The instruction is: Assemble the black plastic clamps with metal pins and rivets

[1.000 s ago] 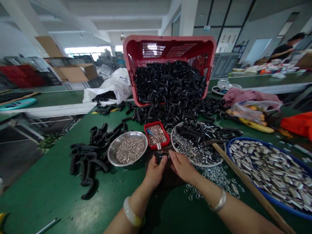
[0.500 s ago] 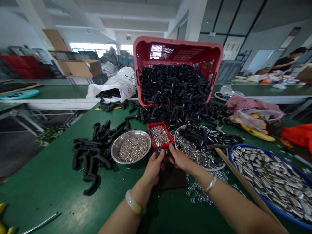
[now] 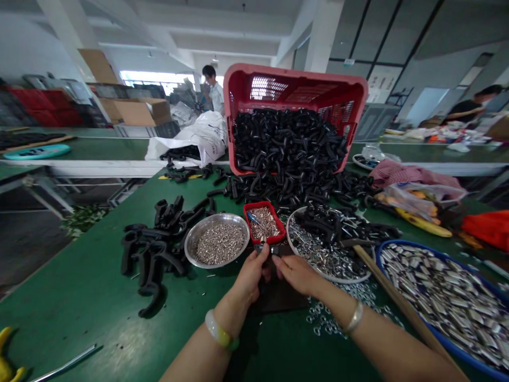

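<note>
**Head-worn view, facing forward and down**
It looked from close above the green tabletop (image 3: 79, 286), with the left hand (image 3: 249, 277) and right hand (image 3: 296, 276) just below centre.

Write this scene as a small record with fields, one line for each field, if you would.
Left hand: holds a black part, partly hidden
Right hand: fingers close to that part; contact unclear
Beside hands: red tray of metal tubes; steel bowl of small rings; white plate of metal pieces
Behind: tilted red crate with black curved parts spilling out
Other people: co-worker standing in the distance
</note>
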A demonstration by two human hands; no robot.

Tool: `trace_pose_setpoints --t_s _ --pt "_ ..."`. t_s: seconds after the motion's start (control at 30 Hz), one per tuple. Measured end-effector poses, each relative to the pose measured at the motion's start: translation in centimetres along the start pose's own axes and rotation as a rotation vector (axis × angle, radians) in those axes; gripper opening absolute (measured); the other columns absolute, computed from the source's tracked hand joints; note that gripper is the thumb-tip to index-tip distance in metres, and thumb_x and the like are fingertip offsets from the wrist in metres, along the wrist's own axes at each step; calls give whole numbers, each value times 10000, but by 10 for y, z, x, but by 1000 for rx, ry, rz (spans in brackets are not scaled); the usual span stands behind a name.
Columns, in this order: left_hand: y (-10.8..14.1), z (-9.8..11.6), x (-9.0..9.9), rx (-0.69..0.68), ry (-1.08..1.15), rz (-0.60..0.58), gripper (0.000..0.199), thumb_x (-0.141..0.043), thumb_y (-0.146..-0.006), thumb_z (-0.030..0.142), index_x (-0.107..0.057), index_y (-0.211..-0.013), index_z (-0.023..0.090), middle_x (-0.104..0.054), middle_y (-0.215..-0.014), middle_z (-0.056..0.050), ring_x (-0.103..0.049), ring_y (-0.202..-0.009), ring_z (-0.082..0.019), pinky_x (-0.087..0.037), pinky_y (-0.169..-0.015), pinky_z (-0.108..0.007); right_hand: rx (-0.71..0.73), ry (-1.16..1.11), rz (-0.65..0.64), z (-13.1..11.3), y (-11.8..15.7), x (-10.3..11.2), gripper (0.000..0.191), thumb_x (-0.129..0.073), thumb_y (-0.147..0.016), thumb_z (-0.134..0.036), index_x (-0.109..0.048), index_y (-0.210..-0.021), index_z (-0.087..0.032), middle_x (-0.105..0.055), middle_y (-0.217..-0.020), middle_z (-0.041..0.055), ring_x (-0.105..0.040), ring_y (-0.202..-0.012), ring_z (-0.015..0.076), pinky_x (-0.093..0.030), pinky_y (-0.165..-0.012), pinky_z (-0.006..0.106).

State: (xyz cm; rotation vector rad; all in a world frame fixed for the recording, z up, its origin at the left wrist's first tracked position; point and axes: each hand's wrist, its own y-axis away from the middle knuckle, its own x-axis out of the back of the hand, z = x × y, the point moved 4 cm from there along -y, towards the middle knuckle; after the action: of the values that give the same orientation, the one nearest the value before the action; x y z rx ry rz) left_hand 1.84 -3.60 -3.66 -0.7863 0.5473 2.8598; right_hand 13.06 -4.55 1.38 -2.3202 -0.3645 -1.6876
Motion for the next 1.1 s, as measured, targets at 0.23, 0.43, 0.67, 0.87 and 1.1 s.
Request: trace_pose_setpoints --t_s 0.23,0.43,0.67,0.87,1.1 --pt "1 0 -2 -15 -63 -15 445 -599 -638 573 -447 -734 166 -418 -543 72 -306 -364 -18 -237 -353 -164 -32 -11 51 1 -5 10 546 -129 -911 -419 -601 -820 -159 -645 -766 81 -600 -705 173 -409 -611 275" --pt "2 0 -1 -46 -144 1 434 -581 -646 577 -467 -734 168 -377 -490 85 -304 -356 -36 -238 -361 -174 -69 -177 204 3 0 8 479 -262 -855 -538 -569 -863 -170 -625 -834 92 -577 -767 183 -411 -636 284" --pt "10 17 -5 -417 -758 44 404 -746 -500 400 -582 -794 176 -627 -751 -41 -560 -681 -181 -403 -606 -261 -240 -578 -260 14 10 -18 720 33 -835 -582 -479 -530 -179 -442 -408 -5 -407 -353 97 -362 -417 229" --pt "3 29 -10 -420 -1324 6 459 -776 -339 453 -549 -651 203 -585 -677 -62 -564 -736 -287 -385 -668 -333 -91 -109 228 54 30 35 365 -319 -865 -424 -577 -947 -179 -619 -896 77 -579 -823 182 -426 -741 317" --pt "-2 37 -26 -620 -1597 -89 440 -738 -428 520 -568 -646 177 -569 -807 -135 -501 -894 -355 -351 -761 -389 -248 207 286 137 94 66 391 -352 -837 -408 -578 -1024 -149 -597 -1034 135 -560 -948 242 -426 -826 377"
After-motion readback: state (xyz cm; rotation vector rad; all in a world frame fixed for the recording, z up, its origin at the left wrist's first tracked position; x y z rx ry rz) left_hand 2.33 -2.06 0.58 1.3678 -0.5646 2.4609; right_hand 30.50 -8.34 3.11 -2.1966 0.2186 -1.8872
